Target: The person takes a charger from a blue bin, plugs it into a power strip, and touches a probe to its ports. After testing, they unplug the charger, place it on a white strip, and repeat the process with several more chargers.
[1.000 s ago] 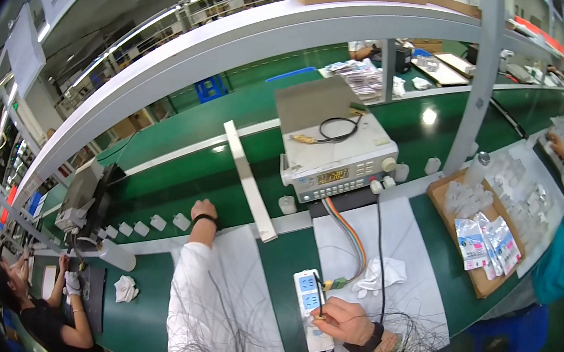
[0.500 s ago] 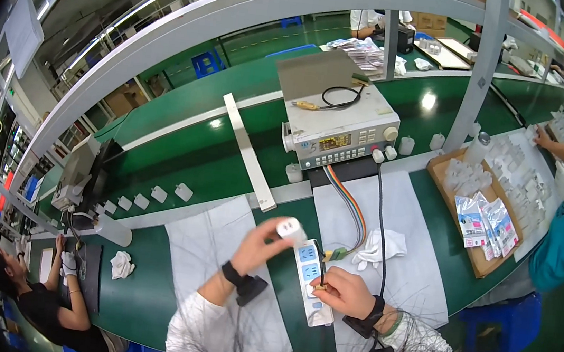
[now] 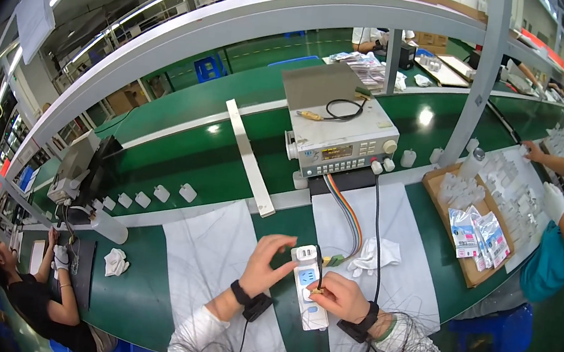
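Note:
A white power strip (image 3: 310, 315) with blue sockets lies lengthwise in front of me. At its far end sits a white charger (image 3: 306, 254) with two ports on top. My left hand (image 3: 267, 266) is just left of that charger, thumb and fingers spread, holding nothing. Over the near half of the strip, my right hand (image 3: 343, 297) pinches a small gold-coloured plug (image 3: 317, 291) on a black cable. Its fingers partly hide the plug. Both wrists wear black bands.
A bench instrument (image 3: 341, 141) with a rainbow ribbon cable (image 3: 349, 215) stands beyond the strip. White cloths (image 3: 221, 252) and a white glove (image 3: 376, 256) lie on the green bench. Several chargers (image 3: 161, 193) line the back left. At right are a cardboard tray (image 3: 476, 271) and a co-worker's gloved hand (image 3: 554, 203).
The charger that was in my left hand now sits on the far end of the power strip. My left hand has let go and opened. My right hand keeps its pinch, nearly unmoved.

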Motion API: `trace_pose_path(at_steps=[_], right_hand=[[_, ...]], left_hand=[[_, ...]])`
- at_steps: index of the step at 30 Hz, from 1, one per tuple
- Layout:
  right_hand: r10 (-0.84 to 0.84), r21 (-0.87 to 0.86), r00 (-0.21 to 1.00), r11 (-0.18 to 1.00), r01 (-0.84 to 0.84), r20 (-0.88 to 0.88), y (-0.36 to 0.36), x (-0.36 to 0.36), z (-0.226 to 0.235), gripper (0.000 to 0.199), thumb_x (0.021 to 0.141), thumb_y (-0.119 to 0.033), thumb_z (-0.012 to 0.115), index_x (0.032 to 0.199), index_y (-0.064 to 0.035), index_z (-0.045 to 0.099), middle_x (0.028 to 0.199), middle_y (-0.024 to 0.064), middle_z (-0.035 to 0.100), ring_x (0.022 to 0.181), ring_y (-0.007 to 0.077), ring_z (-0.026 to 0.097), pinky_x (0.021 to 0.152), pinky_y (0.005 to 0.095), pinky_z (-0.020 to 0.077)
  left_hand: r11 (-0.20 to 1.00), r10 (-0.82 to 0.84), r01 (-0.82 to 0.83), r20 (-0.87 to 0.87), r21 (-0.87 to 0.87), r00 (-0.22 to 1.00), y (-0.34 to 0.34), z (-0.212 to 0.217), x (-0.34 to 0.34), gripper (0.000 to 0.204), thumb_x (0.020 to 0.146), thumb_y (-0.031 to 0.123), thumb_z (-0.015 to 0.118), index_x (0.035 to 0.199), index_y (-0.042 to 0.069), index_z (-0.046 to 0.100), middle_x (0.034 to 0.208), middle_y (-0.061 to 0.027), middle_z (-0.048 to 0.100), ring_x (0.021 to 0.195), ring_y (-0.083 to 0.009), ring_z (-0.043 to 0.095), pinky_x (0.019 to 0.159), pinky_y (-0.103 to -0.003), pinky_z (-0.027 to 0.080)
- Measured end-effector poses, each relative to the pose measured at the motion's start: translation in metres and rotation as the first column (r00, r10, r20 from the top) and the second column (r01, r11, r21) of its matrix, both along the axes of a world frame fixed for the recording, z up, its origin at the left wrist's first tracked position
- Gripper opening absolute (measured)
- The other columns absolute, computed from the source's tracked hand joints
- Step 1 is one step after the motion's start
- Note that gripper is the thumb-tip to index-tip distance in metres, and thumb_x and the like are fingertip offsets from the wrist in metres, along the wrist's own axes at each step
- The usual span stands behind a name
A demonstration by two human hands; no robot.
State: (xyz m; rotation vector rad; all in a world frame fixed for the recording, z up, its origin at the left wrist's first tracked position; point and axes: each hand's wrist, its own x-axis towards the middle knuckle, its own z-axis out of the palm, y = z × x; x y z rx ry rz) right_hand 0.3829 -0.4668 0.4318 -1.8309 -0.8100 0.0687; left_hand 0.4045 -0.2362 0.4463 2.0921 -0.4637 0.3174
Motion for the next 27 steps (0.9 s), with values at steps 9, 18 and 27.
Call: trace_pose_path(at_steps=[9,18,27], right_hand=[[0.007,0.029,0.929,0.999,-0.019,0.371,-0.003,0.003,0.007,0.017,0.087,-0.016,0.066,0.099,-0.0045,0.066,0.085,0.0073,0.06,0.066,0.0184,0.06,0.058,0.0284,0.0473],[-0.186,0.152,0.982,0.972,0.181,0.017,0.028,0.06,0.005,0.014,0.089,-0.013,0.063,0.096,-0.0016,0.066,0.086,0.0074,0.062,0.067,0.0201,0.058,0.06,0.0293,0.0451],[-0.217,-0.019,0.975,0.976,0.218,0.036,0.034,0.058,0.008,0.016,0.088,-0.019,0.066,0.096,-0.0053,0.067,0.087,0.0065,0.062,0.059,0.0209,0.057,0.056,0.0298,0.0457]], left_hand=[[0.955,-0.284,0.297,-0.234,0.021,0.93,-0.017,-0.027,-0.038,0.044,0.079,0.017,0.075,0.12,0.008,0.06,0.104,-0.0075,0.064,0.098,-0.0239,0.057,0.089,-0.033,0.045],[0.952,-0.295,0.305,-0.268,-0.003,0.917,-0.019,-0.033,-0.041,0.044,0.081,0.022,0.074,0.121,0.011,0.061,0.109,-0.0067,0.064,0.103,-0.027,0.058,0.092,-0.035,0.046],[0.953,-0.301,0.301,-0.228,-0.032,0.926,-0.013,-0.035,-0.044,0.044,0.082,0.016,0.072,0.124,0.01,0.059,0.113,-0.0085,0.062,0.108,-0.0254,0.057,0.094,-0.035,0.045]])
